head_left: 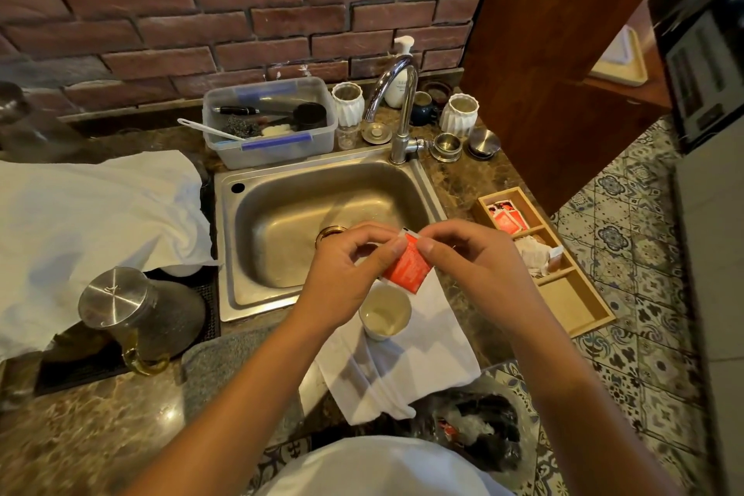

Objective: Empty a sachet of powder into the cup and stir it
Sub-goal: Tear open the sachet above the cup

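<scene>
Pinching one red sachet point(406, 265), its print unreadable, both the left hand point(347, 269) and right hand point(472, 259) hold it above one cup point(385, 311) at the counter's front edge.

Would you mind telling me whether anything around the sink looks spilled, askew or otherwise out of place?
No spill shows. One oddity: the cup stands on a white cloth that hangs over the counter's front edge, an unsteady base. Both hands, left hand and right hand, pinch the red sachet above it.
</scene>
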Available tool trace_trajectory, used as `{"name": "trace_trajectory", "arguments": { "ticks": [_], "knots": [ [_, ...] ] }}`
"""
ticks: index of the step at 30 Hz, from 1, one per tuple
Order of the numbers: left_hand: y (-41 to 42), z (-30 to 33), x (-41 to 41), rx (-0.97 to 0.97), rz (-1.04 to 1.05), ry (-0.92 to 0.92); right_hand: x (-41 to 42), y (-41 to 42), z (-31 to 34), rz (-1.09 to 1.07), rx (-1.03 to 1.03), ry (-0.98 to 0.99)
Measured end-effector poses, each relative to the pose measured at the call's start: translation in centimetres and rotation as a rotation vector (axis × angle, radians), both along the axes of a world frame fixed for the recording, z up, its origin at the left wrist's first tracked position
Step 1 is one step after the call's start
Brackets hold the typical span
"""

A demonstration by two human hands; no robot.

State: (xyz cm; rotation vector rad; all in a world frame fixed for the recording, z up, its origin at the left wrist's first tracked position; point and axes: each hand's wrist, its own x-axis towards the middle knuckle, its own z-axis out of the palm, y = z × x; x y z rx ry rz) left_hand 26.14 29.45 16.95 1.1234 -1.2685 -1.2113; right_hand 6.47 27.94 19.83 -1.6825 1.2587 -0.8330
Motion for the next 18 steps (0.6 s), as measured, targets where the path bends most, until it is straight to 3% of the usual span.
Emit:
{"name": "trace_trajectory", "arguments": {
  "ticks": [18],
  "knots": [
    [0.8, -1.3, -0.3, -0.017, 0.022, -0.025, -0.3, 0.7, -0.8, 0.041, 0.062, -0.064]
  ]
}}
